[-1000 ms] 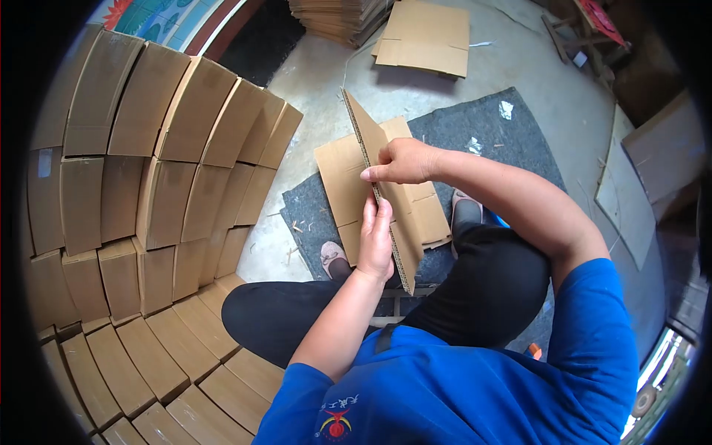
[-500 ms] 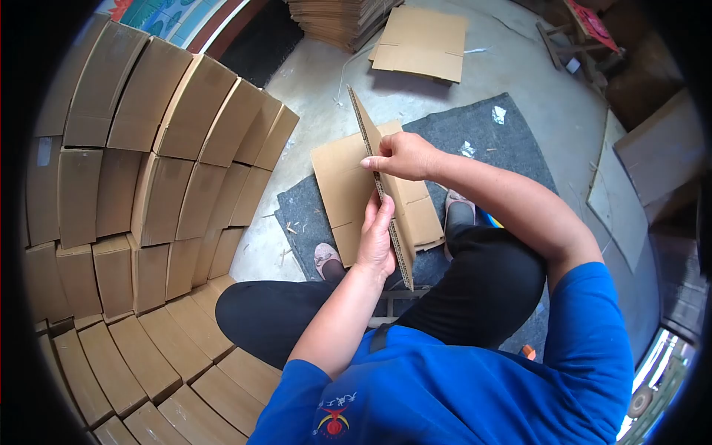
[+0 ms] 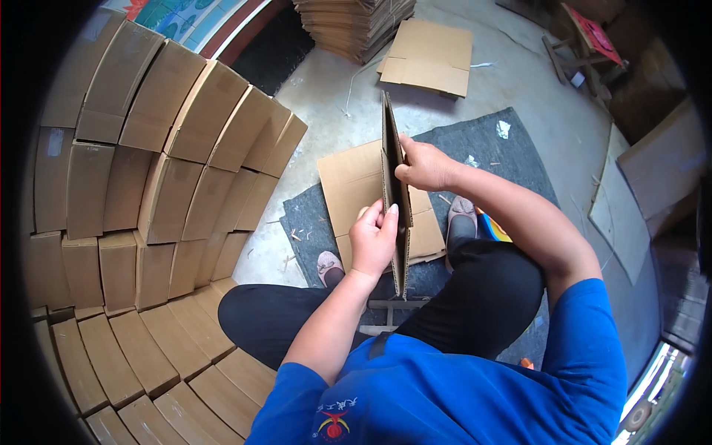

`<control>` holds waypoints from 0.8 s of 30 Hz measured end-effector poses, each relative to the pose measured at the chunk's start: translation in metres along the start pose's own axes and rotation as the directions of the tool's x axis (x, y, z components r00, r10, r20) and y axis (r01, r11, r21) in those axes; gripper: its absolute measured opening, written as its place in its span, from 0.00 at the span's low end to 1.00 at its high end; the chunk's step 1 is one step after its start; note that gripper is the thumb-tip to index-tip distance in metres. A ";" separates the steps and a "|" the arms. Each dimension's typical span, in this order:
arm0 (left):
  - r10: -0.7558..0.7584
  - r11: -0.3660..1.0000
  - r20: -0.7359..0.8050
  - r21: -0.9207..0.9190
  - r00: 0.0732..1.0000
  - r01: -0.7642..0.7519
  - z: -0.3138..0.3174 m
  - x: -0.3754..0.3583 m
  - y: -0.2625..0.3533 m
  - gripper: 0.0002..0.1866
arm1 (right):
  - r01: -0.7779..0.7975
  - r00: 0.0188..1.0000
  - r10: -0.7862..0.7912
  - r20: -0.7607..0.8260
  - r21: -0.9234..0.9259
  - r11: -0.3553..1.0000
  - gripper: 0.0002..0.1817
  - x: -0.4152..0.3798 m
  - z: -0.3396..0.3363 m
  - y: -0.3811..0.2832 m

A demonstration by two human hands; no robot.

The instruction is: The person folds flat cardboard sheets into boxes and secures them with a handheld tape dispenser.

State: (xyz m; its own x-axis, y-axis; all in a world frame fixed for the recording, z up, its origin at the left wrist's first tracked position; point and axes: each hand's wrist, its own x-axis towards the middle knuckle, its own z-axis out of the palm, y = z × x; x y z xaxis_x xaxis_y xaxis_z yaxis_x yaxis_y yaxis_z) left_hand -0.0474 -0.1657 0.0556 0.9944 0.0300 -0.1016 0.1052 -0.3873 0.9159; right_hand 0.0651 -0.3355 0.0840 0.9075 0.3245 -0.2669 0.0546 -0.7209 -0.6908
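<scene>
A folded cardboard piece (image 3: 394,178) stands nearly edge-on between my hands, its layers parted so that a dark gap shows. My left hand (image 3: 373,239) grips its lower left side, fingers curled and thumb against the edge. Higher up, my right hand (image 3: 424,165) pinches the right-hand layer between thumb and fingers. Beneath them, a flat cardboard sheet (image 3: 345,174) lies on the dark mat (image 3: 482,152), between my feet.
Stacked cardboard boxes (image 3: 148,185) fill the left side. Beyond the mat lie a flat cardboard pile (image 3: 430,55) and a taller stack (image 3: 356,22). A small wooden stand (image 3: 586,44) is at the upper right. Boards (image 3: 623,200) lean at the right.
The cardboard has turned more upright and its layers have spread apart. My right hand has moved to its right-hand layer. The view has shifted slightly.
</scene>
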 end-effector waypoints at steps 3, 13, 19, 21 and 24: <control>0.124 0.989 -0.138 0.094 0.983 -0.111 -0.025 0.014 -0.007 0.11 | 0.036 0.997 -0.023 0.078 -0.175 0.984 0.32 -0.007 -0.014 -0.014; 0.054 0.953 -0.140 0.304 0.989 -0.009 -0.071 0.060 -0.037 0.16 | -0.142 0.966 0.196 0.169 -0.284 0.948 0.33 -0.072 0.032 -0.056; 0.010 0.898 -0.034 0.440 0.999 0.006 -0.071 0.060 -0.033 0.18 | -0.220 0.975 0.206 -0.082 -0.229 0.948 0.39 -0.078 0.062 -0.039; 0.137 0.848 -0.117 0.527 0.984 -0.055 -0.067 0.053 -0.026 0.19 | -0.218 0.973 0.196 -0.118 -0.217 0.952 0.38 -0.077 0.063 -0.035; 0.559 0.590 -0.055 0.728 0.827 -0.350 -0.066 0.017 0.016 0.24 | -0.218 0.971 0.191 -0.147 -0.200 0.955 0.38 -0.079 0.065 -0.032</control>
State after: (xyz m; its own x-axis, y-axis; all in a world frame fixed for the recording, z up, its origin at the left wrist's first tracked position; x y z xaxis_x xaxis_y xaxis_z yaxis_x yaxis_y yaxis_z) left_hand -0.0282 -0.1108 0.0942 0.8822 -0.1406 0.4494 -0.2943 -0.9096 0.2932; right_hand -0.0353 -0.2982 0.0834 0.9523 0.0874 -0.2925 -0.0627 -0.8817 -0.4677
